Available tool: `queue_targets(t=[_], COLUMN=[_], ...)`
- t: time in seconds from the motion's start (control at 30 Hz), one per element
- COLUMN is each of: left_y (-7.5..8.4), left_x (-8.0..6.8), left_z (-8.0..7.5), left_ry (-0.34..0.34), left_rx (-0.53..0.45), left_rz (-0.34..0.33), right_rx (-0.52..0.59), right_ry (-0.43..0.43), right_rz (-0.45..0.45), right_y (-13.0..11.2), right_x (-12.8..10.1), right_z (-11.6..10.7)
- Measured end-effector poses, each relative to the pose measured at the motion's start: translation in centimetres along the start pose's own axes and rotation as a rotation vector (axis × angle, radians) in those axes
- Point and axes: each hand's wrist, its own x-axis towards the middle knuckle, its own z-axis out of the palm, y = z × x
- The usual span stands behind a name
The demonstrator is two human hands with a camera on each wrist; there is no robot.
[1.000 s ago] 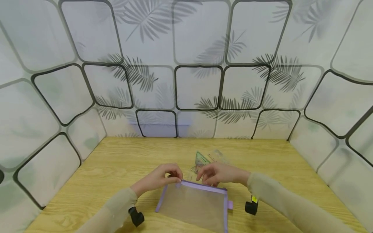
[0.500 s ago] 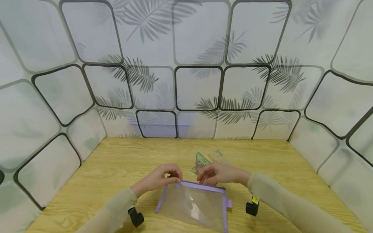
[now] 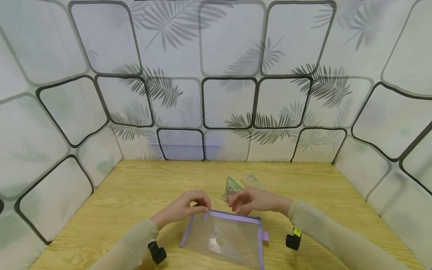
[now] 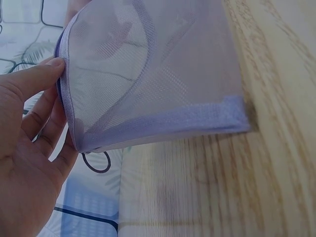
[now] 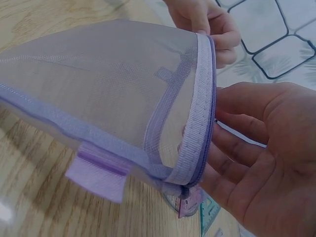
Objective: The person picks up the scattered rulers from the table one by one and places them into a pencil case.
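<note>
Yellow table [image 3: 152, 176] sits under one purple-edged bag [image 3: 236, 230]. Since a second ago, a shine [image 3: 214, 245] has come onto it. One left hand [image 3: 187, 206] pinches its top edge, so it sits below those fingers. One right hand [image 3: 256, 200] bends its fingers near that edge; I can't tell if they hold anything. Past them lie one green triangle [image 3: 232, 185] and one clear ruler [image 3: 251, 181].

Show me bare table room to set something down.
The yellow wooden table is bare on the left, between the left hand and the leaf-patterned white backdrop, and on the right, between the clear plastic ruler and the backdrop's right side. Crowded: the middle, where purple-edged mesh pouch, right hand and green triangular ruler bunch.
</note>
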Motion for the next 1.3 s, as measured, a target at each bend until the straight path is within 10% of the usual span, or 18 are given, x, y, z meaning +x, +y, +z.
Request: queue_targets(t=[1.3], left_y=[0.1], left_x=[-0.2], left_z=[0.0], left_ry=[0.003], left_rx=[-0.01], left_rz=[0.018], right_rx=[-0.062], right_ry=[0.197], right_rz=[-0.027], right_y=[1.8], right_x=[-1.5], right_z=[-3.8])
